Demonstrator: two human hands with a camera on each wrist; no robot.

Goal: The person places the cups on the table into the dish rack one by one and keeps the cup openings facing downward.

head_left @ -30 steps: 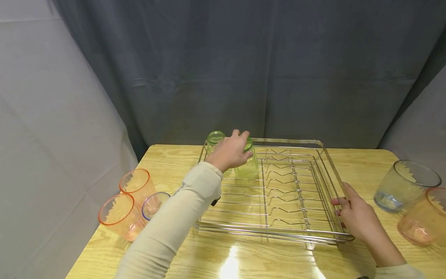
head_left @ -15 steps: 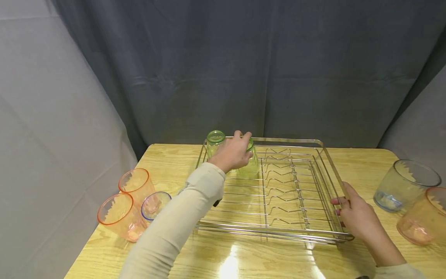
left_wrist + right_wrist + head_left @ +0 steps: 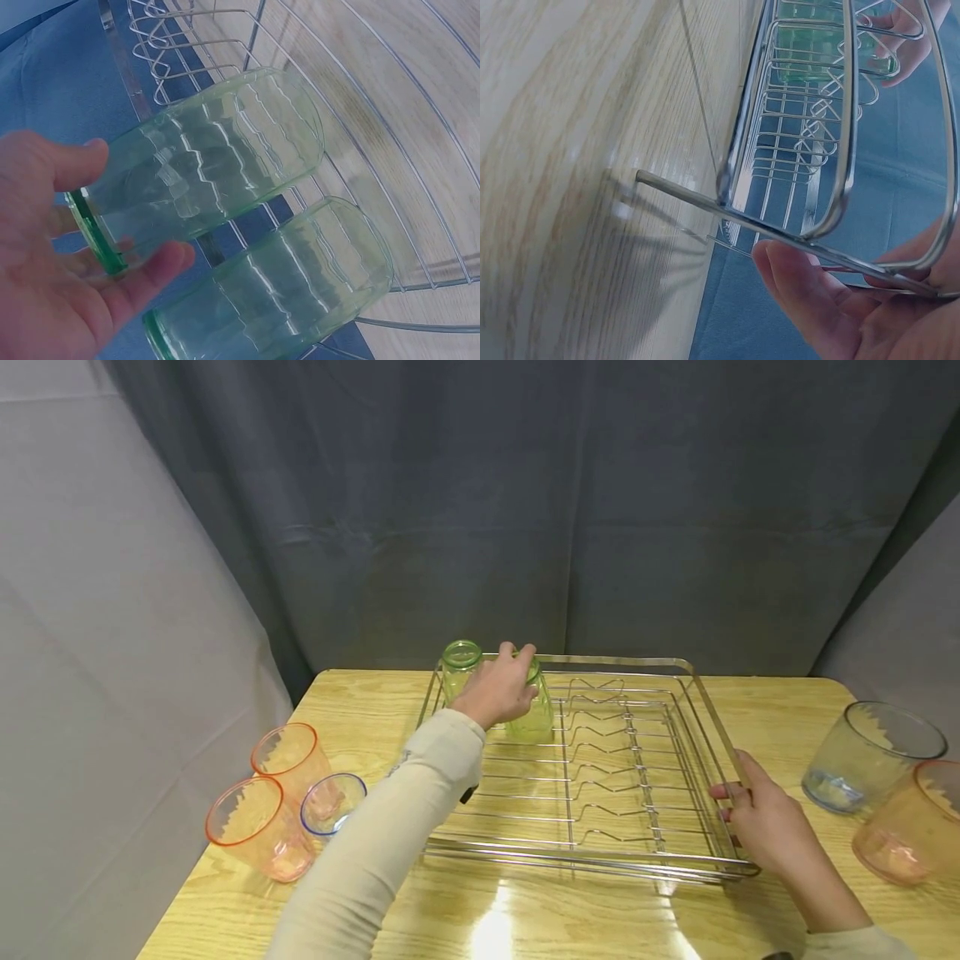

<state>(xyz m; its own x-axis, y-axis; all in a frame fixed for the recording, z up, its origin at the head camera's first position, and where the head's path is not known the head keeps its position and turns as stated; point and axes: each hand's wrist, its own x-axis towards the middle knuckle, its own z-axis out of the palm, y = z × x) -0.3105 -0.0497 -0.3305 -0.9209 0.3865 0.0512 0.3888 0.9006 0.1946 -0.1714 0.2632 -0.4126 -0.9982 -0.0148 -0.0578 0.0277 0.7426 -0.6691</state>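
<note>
In the head view a wire dish rack (image 3: 609, 860) stands on the table. Two green glasses sit upside down at its back left corner. My left hand (image 3: 497, 689) reaches over them and grips the right-hand green glass (image 3: 531, 720) by its upturned base. The left wrist view shows thumb and fingers spread round the thick base of this green glass (image 3: 210, 154). Close beside it stands the other green glass (image 3: 461, 660), partly hidden by the hand. My right hand (image 3: 772, 818) holds the right rail of the rack, and the right wrist view shows its fingers hooked under the wire.
Two orange-rimmed glasses (image 3: 251, 827) and a blue-rimmed glass (image 3: 330, 802) stand at the table's left, close to my left sleeve. On the right are a grey-blue glass (image 3: 862, 760) and an orange glass (image 3: 903, 835). A dark curtain (image 3: 480, 510) hangs behind the table.
Almost nothing moves. My left hand and the green glass under it shift only slightly, and my right hand keeps its hold on the rack.
</note>
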